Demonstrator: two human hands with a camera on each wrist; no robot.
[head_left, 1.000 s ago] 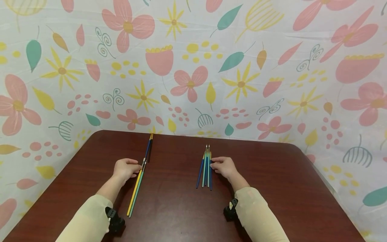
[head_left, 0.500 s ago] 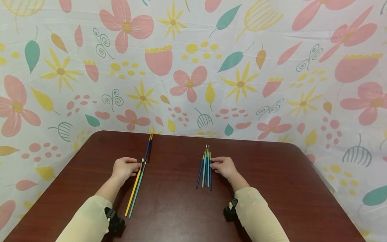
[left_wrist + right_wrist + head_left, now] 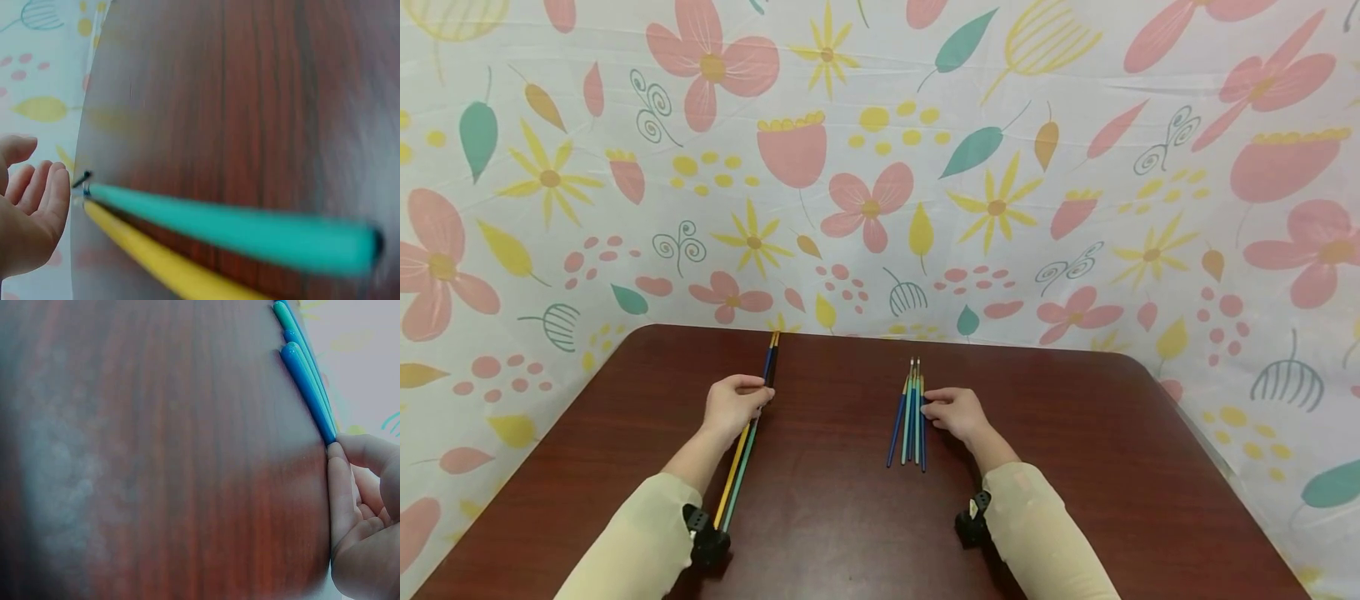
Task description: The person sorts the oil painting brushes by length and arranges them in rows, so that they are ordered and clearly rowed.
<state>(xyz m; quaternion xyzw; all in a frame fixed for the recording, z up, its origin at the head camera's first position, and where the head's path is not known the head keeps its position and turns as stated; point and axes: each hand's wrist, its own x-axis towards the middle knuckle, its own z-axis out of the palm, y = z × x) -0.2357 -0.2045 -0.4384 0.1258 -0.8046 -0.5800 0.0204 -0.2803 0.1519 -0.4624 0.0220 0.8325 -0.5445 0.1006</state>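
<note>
Right hand (image 3: 955, 412) has thumb and finger pinching the outermost blue paintbrush (image 3: 923, 446), right edge of the blue-and-mint bunch (image 3: 912, 421). Left hand (image 3: 733, 408) is loose, thumb well apart from fingers, blocking where the yellow paintbrush (image 3: 732, 477) and green paintbrush (image 3: 740, 477) meet two darker paintbrushes (image 3: 767, 365); can't tell if it's touching any.
</note>
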